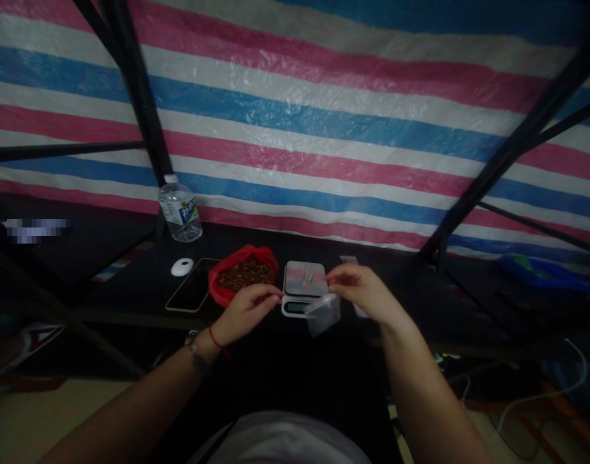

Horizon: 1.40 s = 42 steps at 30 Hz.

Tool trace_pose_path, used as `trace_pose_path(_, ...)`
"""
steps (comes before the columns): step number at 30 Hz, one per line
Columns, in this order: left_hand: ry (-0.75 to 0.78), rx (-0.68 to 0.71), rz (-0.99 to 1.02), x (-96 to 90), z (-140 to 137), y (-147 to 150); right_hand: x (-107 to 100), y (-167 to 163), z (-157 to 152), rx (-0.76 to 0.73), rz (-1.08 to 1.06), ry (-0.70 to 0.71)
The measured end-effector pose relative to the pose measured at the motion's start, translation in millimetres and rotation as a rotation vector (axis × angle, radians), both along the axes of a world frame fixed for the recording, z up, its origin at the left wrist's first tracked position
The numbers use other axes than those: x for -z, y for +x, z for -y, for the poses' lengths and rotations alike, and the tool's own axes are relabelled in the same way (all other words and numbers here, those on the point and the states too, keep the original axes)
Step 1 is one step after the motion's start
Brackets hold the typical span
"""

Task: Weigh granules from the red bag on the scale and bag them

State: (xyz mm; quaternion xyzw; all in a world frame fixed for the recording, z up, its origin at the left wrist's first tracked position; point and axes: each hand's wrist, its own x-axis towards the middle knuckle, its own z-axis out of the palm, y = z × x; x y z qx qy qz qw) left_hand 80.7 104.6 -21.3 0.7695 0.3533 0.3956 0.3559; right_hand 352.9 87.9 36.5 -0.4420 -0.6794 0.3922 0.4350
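Digital scale point(299, 288) between left hand point(244, 312) and right hand point(367, 291).
The bottle point(180, 227) carries a blue-and-green label point(187, 211), lettering unreadable. The scale, white, flat-topped with front display point(295, 308), stands on the black table point(275, 238); a clear bag point(324, 316) overlaps its corner. Hands are apart; grip cannot be told.

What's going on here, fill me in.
A person is working at a small white scale on a dark table. The left hand is at the scale's left edge; the right hand, by its right edge, seems to hold a clear plastic bag. An open red bag of brown bits sits to the left.
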Motion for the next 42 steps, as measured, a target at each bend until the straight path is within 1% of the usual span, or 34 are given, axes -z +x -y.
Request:
trace_pose_path(2,-0.246,0.179,0.095,-1.8,14,9,3,-31,6,-0.135,0.064,-0.012)
trace_pose_path(3,-0.337,0.233,0.129,-1.8,19,12,6,-43,7,-0.178,0.082,-0.011)
trace_pose_path(5,-0.445,0.276,0.154,-1.1,25,16,15,-57,7,-0.207,0.095,-0.003)
trace_pose_path(7,-0.481,0.272,0.127,0.4,26,19,24,-62,4,-0.167,0.096,0.035)
trace_pose_path(8,-0.483,0.263,0.116,1.4,25,19,28,-63,2,-0.116,0.095,0.078)
trace_pose_path(10,-0.456,0.207,0.124,4.5,20,20,34,-59,-2,0.038,0.085,0.207)
trace_pose_path(12,-0.415,0.084,0.161,9.3,13,21,38,-54,-3,0.185,0.092,0.318)
trace_pose_path(13,-0.406,0.014,0.181,12.3,9,22,39,-52,-2,0.216,0.11,0.332)
trace_pose_path(15,-0.425,-0.092,0.224,18.8,3,23,43,-49,2,0.183,0.158,0.278)
trace_pose_path(17,-0.463,-0.132,0.278,24.6,-2,24,47,-51,6,0.1,0.201,0.179)
trace_pose_path(19,-0.481,-0.123,0.304,28.2,-3,24,51,-56,10,0.031,0.242,0.128)
trace_pose_path(22,-0.442,-0.072,0.267,28.9,-1,23,59,-67,12,-0.042,0.307,0.15)
trace_pose_path(25,-0.383,-0.032,0.218,27.7,2,23,70,-75,11,-0.031,0.349,0.171)
trace_pose_path(28,-0.364,-0.006,0.209,29.3,2,22,77,-78,10,0.001,0.365,0.174)
trace_pose_path(30,-0.372,0.009,0.205,32.2,1,22,78,-77,8,-0.014,0.352,0.159)
trace_pose_path(36,-0.372,0.042,0.158,38.5,-6,19,75,-72,4,-0.126,0.297,0.081)
trace_pose_path(42,-0.364,0.085,0.109,34.2,-5,17,77,-67,0,-0.107,0.291,0.062)
